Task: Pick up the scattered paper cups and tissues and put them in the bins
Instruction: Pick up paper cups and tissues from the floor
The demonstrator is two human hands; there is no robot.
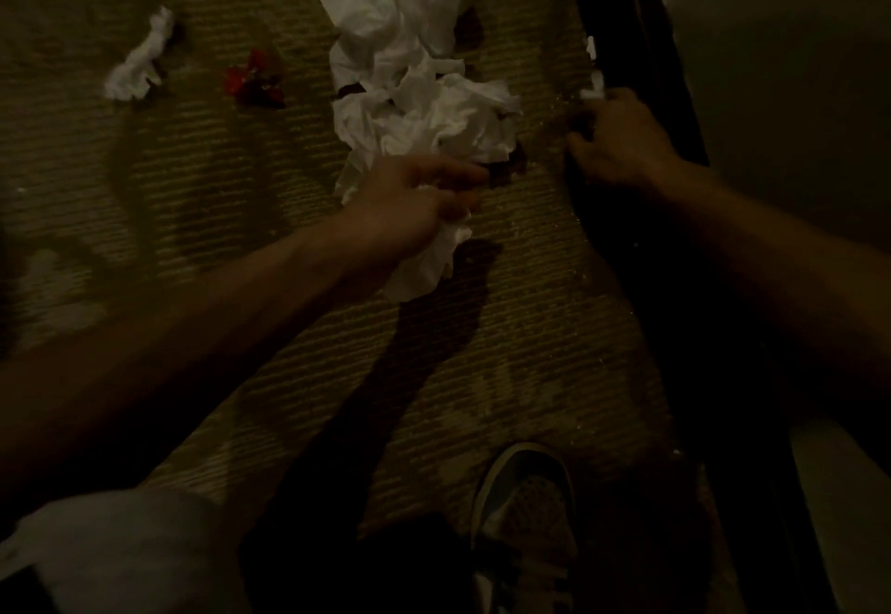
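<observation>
Forearm [217, 324] outstretched — left hand [410, 208] round tissue [424, 266]

I can read no words, labels, brands or numbers here. The white tissues [410, 59] at twelve o'clock look plain. My shoe [525, 502] at six o'clock shows only a blurred pattern in the dim light, with no legible mark.
</observation>
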